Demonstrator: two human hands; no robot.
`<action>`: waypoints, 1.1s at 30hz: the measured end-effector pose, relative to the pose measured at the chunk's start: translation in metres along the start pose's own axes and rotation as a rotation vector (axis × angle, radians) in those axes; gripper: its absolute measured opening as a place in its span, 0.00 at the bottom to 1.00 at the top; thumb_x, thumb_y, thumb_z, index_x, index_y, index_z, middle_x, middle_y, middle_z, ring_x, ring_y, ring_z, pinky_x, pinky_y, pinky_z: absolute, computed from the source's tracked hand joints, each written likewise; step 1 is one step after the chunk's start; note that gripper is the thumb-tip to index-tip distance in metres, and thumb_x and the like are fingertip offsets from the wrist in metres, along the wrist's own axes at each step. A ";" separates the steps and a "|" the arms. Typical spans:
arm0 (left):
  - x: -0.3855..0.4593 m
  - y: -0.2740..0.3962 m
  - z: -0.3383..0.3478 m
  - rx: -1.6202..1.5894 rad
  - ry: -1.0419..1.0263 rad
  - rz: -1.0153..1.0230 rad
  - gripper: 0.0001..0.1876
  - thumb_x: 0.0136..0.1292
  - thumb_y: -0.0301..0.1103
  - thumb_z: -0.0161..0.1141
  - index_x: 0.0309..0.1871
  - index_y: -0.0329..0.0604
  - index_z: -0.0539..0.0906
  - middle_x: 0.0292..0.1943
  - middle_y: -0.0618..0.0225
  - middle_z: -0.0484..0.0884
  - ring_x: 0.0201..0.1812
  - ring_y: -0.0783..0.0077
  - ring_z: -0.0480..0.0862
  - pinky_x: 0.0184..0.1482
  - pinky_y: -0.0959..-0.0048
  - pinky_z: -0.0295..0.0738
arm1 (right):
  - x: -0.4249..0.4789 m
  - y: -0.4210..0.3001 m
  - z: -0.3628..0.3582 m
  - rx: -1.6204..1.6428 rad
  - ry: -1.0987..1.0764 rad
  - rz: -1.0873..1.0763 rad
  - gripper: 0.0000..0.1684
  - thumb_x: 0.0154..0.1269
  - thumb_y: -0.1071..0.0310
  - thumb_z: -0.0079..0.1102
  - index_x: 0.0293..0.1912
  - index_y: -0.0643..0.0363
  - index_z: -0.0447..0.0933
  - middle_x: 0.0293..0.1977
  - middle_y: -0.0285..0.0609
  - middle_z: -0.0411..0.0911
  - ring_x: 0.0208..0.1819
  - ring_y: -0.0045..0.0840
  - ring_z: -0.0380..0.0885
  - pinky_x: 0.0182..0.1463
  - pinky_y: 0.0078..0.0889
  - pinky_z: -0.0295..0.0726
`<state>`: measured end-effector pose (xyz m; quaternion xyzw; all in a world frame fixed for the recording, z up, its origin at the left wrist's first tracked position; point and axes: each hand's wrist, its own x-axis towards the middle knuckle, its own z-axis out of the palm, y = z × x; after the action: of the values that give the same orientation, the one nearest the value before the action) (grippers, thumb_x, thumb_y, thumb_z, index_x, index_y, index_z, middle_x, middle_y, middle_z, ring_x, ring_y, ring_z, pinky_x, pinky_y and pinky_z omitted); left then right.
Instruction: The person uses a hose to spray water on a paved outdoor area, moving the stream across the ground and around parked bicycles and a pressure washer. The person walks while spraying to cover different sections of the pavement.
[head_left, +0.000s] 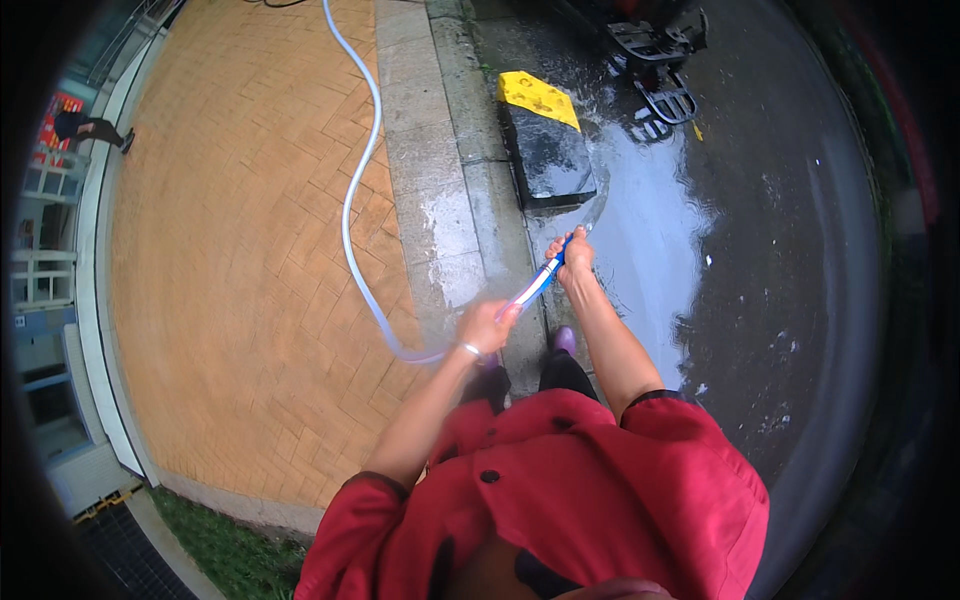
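My right hand (574, 255) grips the blue end of a hose, with water running out just beyond the fingers. Lower down, my left hand (487, 325) is closed around the same translucent hose (362, 161), a bracelet at its wrist. From there the hose trails left and curves up across the paving. In front of the hose end lies a wet black block (553, 161) with a yellow patterned top section (537, 97), set against the curb. Water splashes along its right side.
A stone curb (491, 202) divides orange brick paving (247, 262) from dark wet asphalt (757, 247). Water pools on the asphalt (645, 225) beside the block. Black metal frames (664, 97) stand beyond it. A person (94, 129) is far left near a building.
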<state>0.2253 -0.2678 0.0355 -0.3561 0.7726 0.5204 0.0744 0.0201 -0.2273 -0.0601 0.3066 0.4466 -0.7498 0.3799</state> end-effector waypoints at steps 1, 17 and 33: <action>0.000 0.003 0.011 -0.038 -0.044 -0.011 0.18 0.61 0.47 0.48 0.30 0.40 0.79 0.12 0.68 0.76 0.14 0.74 0.76 0.21 0.72 0.70 | -0.006 -0.008 -0.011 0.023 -0.005 -0.013 0.20 0.67 0.51 0.35 0.27 0.55 0.58 0.15 0.37 0.58 0.14 0.21 0.57 0.14 0.25 0.59; 0.105 0.126 0.334 -0.221 -0.449 -0.119 0.22 0.63 0.52 0.43 0.31 0.40 0.76 0.19 0.68 0.77 0.11 0.79 0.71 0.12 0.80 0.64 | -0.013 -0.180 -0.262 0.185 0.036 -0.194 0.15 0.67 0.53 0.38 0.32 0.53 0.59 0.17 0.37 0.62 0.15 0.23 0.63 0.15 0.26 0.65; 0.062 0.273 0.619 0.182 -0.836 0.006 0.23 0.63 0.52 0.45 0.26 0.40 0.74 0.16 0.69 0.74 0.08 0.79 0.69 0.08 0.82 0.61 | -0.068 -0.328 -0.546 0.434 0.241 -0.648 0.14 0.69 0.59 0.37 0.35 0.59 0.65 0.21 0.38 0.68 0.26 0.23 0.71 0.31 0.26 0.72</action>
<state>-0.1499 0.2891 -0.0670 -0.1040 0.7198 0.5498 0.4108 -0.1553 0.3881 -0.0876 0.3090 0.3927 -0.8662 -0.0045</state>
